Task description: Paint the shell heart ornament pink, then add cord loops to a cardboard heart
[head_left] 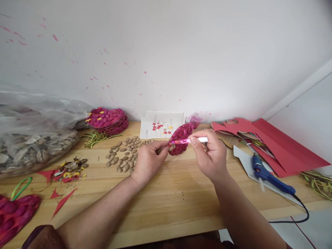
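Note:
My left hand [150, 157] pinches the near left edge of a magenta, bumpy plaque [181, 135], which is tilted up off the table. Part of its outline is behind my fingers. In my right hand [211, 152] is a slim white-handled paintbrush [201, 139], smeared bright pink toward its tip. The tip points left and meets the plaque's edge close to my left fingertips. Beside my left hand lie many loose brown, mottled shells [126, 159]. Behind the plaque, a white paper [146, 128] carries small red and yellow stars [157, 126].
Clear bags of shells [33, 148] fill the left. Near them are stacked magenta plaques [109, 119], red scraps [63, 202] and another plaque with a green loop [22, 188]. On the right are red paper [293, 148], a blue glue gun [272, 178] with its cord, and dry stems [317, 183].

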Demonstrator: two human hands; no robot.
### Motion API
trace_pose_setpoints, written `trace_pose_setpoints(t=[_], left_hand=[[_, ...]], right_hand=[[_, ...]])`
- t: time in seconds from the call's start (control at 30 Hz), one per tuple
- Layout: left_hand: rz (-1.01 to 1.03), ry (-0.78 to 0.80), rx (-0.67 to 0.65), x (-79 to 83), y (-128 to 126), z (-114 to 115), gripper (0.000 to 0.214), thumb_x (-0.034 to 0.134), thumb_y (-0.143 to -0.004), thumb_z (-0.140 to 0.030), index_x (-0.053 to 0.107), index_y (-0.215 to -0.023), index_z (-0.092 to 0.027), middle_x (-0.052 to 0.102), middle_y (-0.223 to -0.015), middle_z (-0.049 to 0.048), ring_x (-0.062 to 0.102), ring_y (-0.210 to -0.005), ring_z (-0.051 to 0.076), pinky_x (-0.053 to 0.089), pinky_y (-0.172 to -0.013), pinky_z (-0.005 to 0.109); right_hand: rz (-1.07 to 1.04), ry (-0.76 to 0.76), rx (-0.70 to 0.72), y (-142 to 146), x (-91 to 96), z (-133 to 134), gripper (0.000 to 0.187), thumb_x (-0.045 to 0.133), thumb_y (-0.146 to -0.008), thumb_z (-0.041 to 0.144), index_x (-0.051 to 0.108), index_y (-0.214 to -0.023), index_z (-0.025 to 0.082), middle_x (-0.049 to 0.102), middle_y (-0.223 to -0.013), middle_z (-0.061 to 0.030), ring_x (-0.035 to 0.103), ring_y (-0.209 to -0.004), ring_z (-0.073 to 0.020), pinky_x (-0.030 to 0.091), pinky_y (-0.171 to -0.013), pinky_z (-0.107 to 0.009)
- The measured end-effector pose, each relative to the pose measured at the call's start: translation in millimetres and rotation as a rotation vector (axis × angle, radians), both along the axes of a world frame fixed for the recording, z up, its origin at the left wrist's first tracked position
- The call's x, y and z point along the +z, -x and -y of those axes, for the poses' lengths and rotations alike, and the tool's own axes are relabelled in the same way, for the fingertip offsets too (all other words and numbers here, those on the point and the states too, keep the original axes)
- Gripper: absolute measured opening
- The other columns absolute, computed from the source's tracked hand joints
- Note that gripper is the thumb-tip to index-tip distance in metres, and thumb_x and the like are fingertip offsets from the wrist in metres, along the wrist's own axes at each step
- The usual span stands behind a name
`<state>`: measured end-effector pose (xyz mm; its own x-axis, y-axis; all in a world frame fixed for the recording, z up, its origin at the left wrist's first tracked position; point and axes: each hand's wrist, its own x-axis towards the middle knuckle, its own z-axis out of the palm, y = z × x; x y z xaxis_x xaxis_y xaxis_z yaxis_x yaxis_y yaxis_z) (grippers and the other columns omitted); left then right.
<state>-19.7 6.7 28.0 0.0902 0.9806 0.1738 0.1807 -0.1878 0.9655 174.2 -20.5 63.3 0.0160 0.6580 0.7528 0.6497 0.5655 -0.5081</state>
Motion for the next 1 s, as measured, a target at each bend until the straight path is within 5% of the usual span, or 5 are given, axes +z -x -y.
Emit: trace_pose_setpoints(t=[1.0], left_hand=[[-0.082,-0.096,-0.027,-3.3,1.0,-2.8,0.025,0.063,-0.089,-0.021,0.085,-0.103,-0.02,0.082,-0.082,0.0026,0.073,-0.074,0.018,0.056,-0.069,0.025]], right_hand=[[0.134,-0.032,0.201,-6.2,7.8,-3.4,0.01,0.06,-0.098,0.015,0.065,-0.101,0.024,0.067,-0.092,-0.0024,0.058,-0.093,-0.0201,0.048,-0.085,-0.039]])
